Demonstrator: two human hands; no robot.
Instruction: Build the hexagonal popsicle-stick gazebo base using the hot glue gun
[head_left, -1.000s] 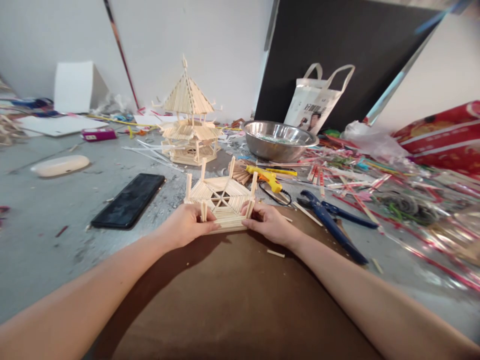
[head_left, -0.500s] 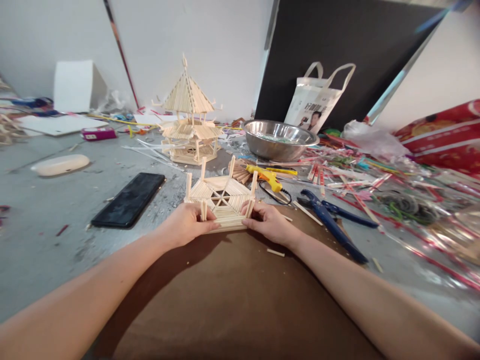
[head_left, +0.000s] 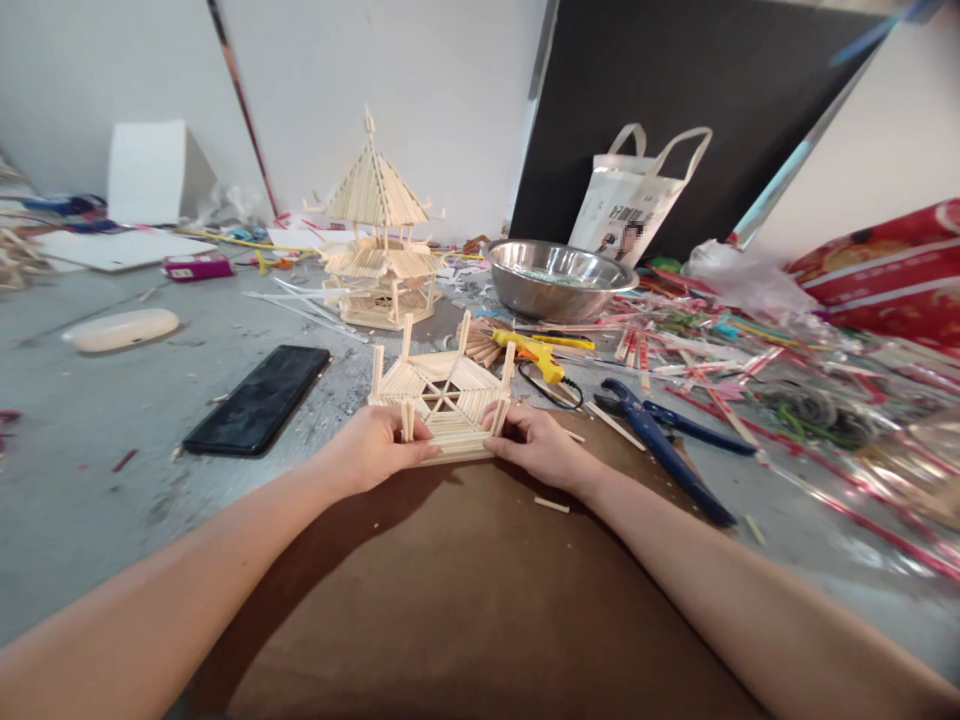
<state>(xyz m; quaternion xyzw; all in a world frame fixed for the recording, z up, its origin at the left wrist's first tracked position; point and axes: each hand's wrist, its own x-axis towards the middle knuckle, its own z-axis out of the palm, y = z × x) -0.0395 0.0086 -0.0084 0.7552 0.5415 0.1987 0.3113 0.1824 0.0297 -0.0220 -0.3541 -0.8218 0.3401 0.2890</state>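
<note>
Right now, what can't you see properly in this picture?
All in the head view:
Underneath the stick platform: its own floor hides it.
Some fingers of the left hand and right hand: partly behind the corner posts.
Inside bottom of the steel bowl: partly behind its near wall.
Red packet: cut off by the right edge.
Writing on the white bag: too blurred.

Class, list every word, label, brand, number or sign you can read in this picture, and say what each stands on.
No text can be read with certainty.
White tote bag: dark Chinese-style characters, too blurred to quote surely.
Purple box: pale label marks, too small to read.
Red bag: pale markings, too blurred to tell whether they are writing.
Black phone: dark screen, no text visible.
Stick-built frame: no writing visible.
</note>
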